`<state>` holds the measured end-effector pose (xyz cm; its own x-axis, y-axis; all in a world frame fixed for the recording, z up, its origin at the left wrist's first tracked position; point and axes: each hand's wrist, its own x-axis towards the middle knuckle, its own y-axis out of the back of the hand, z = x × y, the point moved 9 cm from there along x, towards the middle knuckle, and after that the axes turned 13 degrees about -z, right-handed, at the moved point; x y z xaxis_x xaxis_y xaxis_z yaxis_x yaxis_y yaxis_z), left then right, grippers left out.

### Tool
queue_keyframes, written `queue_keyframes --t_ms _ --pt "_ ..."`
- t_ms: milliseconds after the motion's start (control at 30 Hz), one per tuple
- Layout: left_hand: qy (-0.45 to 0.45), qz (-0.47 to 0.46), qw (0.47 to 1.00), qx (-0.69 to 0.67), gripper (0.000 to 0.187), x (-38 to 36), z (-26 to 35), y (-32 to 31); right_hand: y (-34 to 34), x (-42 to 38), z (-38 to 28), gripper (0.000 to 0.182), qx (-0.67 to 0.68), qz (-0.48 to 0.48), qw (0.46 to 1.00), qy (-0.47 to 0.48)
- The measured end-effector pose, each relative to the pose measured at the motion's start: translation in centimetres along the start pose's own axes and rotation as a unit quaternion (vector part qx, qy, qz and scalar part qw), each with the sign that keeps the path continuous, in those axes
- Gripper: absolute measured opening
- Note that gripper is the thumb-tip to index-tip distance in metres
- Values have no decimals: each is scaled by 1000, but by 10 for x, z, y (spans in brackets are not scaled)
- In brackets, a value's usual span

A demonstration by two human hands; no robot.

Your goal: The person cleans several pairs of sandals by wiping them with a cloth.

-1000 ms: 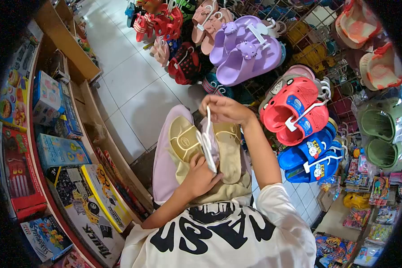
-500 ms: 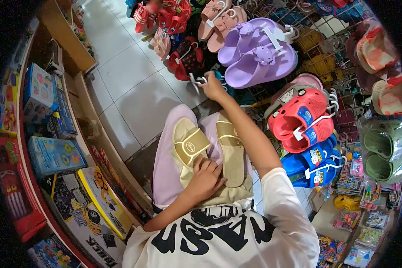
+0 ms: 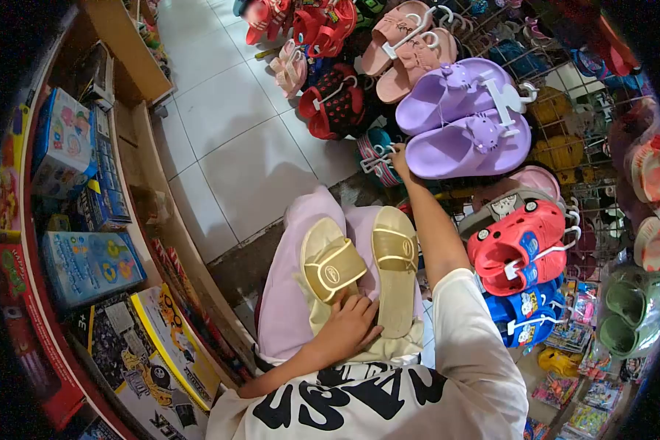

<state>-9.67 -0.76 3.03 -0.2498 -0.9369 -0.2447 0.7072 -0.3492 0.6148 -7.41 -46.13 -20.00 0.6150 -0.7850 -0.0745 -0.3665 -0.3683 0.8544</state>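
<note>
Left gold slide (image 3: 333,273) and right gold slide (image 3: 397,293) side by side on lap. Left hand (image 3: 347,324) loosely curled at left one's heel, grip unclear; right hand (image 3: 401,164) pinches white hanger (image 3: 376,160). Slides probably light, bendy; grab straps or sole edges.

"HAPPY" marked a red box (image 3: 28,323) at nine o'clock, "3+" a toy box (image 3: 117,352) at eight, "BT21" blue slides (image 3: 522,306) at four.
</note>
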Motion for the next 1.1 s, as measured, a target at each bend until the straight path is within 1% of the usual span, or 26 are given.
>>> queue_keyframes --t_ms 33,133,200,267,300,333,367,400,433,467,500,533,567,600,633,700,733,767,800,833,867,933,1033,1100 --pt "-5 7 1000 -2 54 0 0 0 -5 4 5 33 23 -40 998 -31" --pt "1 9 1000 -24 53 1 0 1 -7 5 3 39 -45 -13 999 11" --pt "6 3 999 -31 52 2 0 3 -15 9 10 45 -56 11 997 51" --pt "3 9 1000 -24 47 3 1 8 -11 -1 5 44 -98 34 994 42" --pt "0 11 1000 -24 45 4 2 10 -5 -14 -12 42 -109 -12 993 32" --pt "-5 13 1000 -25 43 4 2 10 11 -30 -43 40 -120 -57 991 20" --pt "-48 49 997 -45 36 1 4 15 15 -43 -50 39 -53 -88 995 -8" --pt "-89 76 992 -38 29 -3 9 24 18 -56 -56 38 15 -114 993 -39" --pt "-139 91 985 -55 27 -10 13 31 22 -71 -62 37 78 -134 985 -74" --pt "-191 108 973 -68 24 -18 17 40 36 -93 -73 36 170 -140 971 -96" --pt "-198 141 970 -27 18 -26 20 48 50 -115 -85 34 259 -140 948 -120" --pt "-168 150 974 -40 17 -33 14 55 72 -141 -109 33 303 -135 939 -90" --pt "-137 160 976 -51 16 -40 6 63 90 -163 -127 28 278 -108 953 -50" --pt "-104 165 979 -57 15 -50 5 64 139 -226 -184 25 207 34 975 74" --pt "-99 211 967 -104 15 -54 5 72 159 -257 -211 23 169 88 970 150" --pt "-91 308 926 -196 13 -56 3 88 168 -327 -248 21 67 102 960 254" --pt "-95 307 930 -178 13 -51 10 92 160 -356 -264 23 102 -1 948 302" --pt "-99 304 934 -159 14 -46 17 98 152 -386 -282 26 136 -103 923 346" --pt "-103 301 938 -140 14 -41 21 103 140 -410 -300 33 107 -203 911 342" --pt "-112 266 953 -90 17 -33 24 102 125 -433 -311 39 76 -299 891 334" --pt "-105 277 955 10 19 -29 31 105 116 -451 -312 39 50 -318 879 353" --pt "-90 295 929 207 26 -19 45 104 102 -463 -302 29 54 -316 873 366" --pt "49 310 893 322 36 -4 7 95 110 -460 -293 20 90 -279 903 315" --pt "73 267 942 190 39 -1 -20 99 117 -457 -295 19 152 -297 903 271"
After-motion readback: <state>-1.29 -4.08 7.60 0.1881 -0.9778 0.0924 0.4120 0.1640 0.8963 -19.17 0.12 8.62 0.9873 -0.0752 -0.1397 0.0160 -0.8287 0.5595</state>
